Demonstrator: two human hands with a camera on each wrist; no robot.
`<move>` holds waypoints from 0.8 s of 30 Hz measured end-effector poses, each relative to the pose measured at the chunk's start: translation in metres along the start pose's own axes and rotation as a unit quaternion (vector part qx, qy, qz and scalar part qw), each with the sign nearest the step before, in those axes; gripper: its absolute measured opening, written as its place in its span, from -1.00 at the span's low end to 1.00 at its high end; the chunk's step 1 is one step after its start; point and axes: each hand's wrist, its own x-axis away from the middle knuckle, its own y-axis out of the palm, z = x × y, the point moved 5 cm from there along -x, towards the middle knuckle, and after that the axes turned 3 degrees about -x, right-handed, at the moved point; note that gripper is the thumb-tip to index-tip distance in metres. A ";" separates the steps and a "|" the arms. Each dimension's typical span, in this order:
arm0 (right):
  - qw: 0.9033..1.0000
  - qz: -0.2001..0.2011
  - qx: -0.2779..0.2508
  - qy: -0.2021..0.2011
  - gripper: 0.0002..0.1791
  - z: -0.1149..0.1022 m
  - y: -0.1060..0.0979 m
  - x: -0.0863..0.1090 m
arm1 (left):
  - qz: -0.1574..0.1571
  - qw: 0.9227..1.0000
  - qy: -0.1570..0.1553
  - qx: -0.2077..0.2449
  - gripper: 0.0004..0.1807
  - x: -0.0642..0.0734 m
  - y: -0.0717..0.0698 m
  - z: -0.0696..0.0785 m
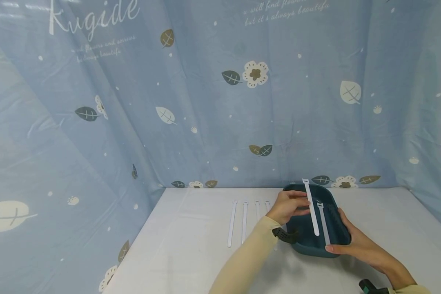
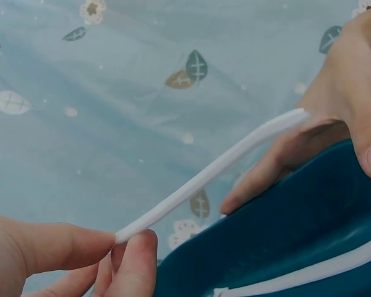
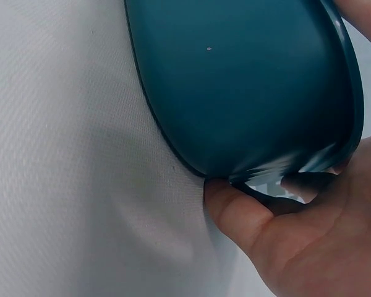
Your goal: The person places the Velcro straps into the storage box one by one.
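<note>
Over the dark teal tub [image 1: 301, 239], my left hand [image 1: 288, 206] pinches a white strap [image 1: 312, 214] with a slotted head. The left wrist view shows the same strap [image 2: 204, 173] between thumb and fingertips [image 2: 139, 260], its free end reaching toward the other hand. A second white strap [image 1: 324, 224] lies inside the tub. My right hand [image 1: 360, 241] grips the tub's right side, thumb over the near rim and fingers outside. In the right wrist view that hand [image 3: 303, 241] holds the tub's edge [image 3: 191, 164].
Several more white straps [image 1: 232, 224] lie in a row on the white table [image 1: 191, 245], left of the tub; my left forearm partly covers some. A blue patterned curtain [image 1: 206, 102] hangs behind the table and along its sides.
</note>
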 end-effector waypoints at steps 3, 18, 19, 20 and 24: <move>1.000 0.000 0.001 -0.002 0.45 0.000 0.000 0.000 | -0.002 1.000 -0.001 0.000 -0.74 -0.001 0.003 -0.002; 1.000 -0.009 -0.005 0.000 0.44 -0.001 -0.001 0.002 | 0.009 1.000 -0.011 0.009 -0.74 -0.007 0.011 -0.013; 1.000 -0.009 -0.005 -0.001 0.44 -0.001 -0.001 0.002 | 0.009 1.000 -0.013 0.010 -0.74 -0.008 0.011 -0.014; 1.000 -0.009 -0.005 0.000 0.44 -0.001 -0.001 0.002 | 0.008 1.000 -0.014 0.009 -0.74 -0.008 0.011 -0.015; 1.000 -0.011 -0.006 -0.001 0.43 -0.001 0.000 0.002 | 0.009 1.000 -0.019 0.010 -0.74 -0.008 0.011 -0.017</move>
